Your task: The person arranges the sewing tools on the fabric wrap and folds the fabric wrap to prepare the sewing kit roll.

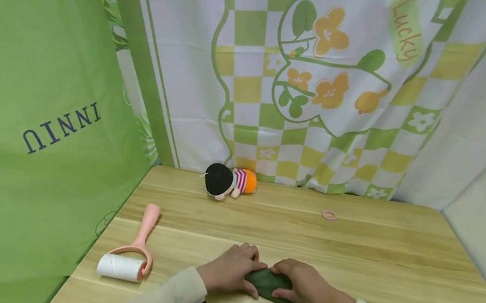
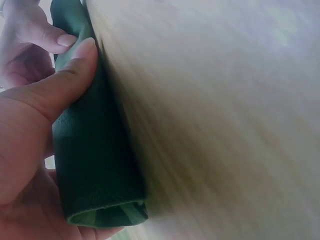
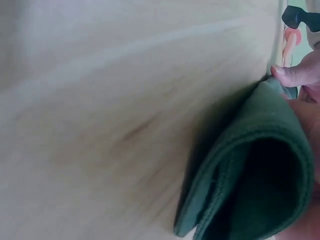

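A dark green cloth [image 1: 267, 283], folded or rolled into a long bundle, lies near the front of the table. My left hand [image 1: 231, 270] grips its left part, with the thumb on the near side. On the right part, my right hand [image 1: 309, 288] holds it from above, thumb close to the left hand's fingers. In the left wrist view, the roll [image 2: 97, 155] has a hollow end, and my left thumb [image 2: 75, 75] presses on it. Loosely layered, hemmed edges form the other end of the cloth [image 3: 270, 122] in the right wrist view.
A pink-handled lint roller [image 1: 141, 245] lies at the table's left. Against the back curtain rests a small doll [image 1: 226, 182] with black hair. A pink ring-shaped band [image 1: 329, 215] sits at the back right of the wooden table [image 1: 376, 246]. Green fabric [image 1: 45, 149] hangs along the left.
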`<state>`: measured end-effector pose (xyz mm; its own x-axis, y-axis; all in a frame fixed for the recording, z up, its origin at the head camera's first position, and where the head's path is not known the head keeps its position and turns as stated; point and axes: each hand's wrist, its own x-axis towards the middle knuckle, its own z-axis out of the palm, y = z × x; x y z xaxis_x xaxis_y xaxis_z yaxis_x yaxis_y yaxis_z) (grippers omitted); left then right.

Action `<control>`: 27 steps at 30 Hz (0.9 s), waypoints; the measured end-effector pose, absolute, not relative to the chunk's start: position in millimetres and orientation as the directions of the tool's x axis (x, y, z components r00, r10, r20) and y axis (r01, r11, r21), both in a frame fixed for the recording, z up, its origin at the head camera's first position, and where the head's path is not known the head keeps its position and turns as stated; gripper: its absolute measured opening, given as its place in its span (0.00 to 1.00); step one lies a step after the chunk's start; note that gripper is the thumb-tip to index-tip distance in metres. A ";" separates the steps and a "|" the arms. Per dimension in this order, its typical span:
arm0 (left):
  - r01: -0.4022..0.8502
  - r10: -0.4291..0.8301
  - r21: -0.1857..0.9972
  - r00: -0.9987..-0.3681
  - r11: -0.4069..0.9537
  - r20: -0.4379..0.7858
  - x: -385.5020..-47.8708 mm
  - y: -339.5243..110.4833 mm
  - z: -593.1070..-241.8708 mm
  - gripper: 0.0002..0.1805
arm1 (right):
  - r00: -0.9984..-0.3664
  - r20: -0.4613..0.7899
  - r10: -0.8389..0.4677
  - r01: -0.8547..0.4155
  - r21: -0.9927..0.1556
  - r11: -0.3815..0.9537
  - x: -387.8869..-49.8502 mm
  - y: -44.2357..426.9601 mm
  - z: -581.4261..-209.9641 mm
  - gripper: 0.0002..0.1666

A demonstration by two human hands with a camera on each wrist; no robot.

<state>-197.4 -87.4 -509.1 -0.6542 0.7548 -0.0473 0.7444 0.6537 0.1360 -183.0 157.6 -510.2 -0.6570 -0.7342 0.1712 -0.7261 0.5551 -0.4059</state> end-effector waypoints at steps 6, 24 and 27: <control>0.752 0.765 0.149 -0.642 0.642 -0.055 -194.7 -86.5 -511.7 0.38 | -0.658 0.133 -0.741 -0.703 -0.461 0.541 -179.1 157.8 -513.9 0.24; 0.752 0.762 0.128 -0.645 0.646 -0.052 -197.5 -84.6 -511.6 0.39 | -0.624 0.279 -0.730 -0.781 -0.272 0.563 -173.4 161.5 -520.8 0.23; 0.748 0.759 0.144 -0.649 0.648 -0.046 -198.7 -88.0 -509.4 0.39 | -0.618 0.237 -0.750 -0.783 -0.271 0.560 -176.9 157.8 -516.4 0.23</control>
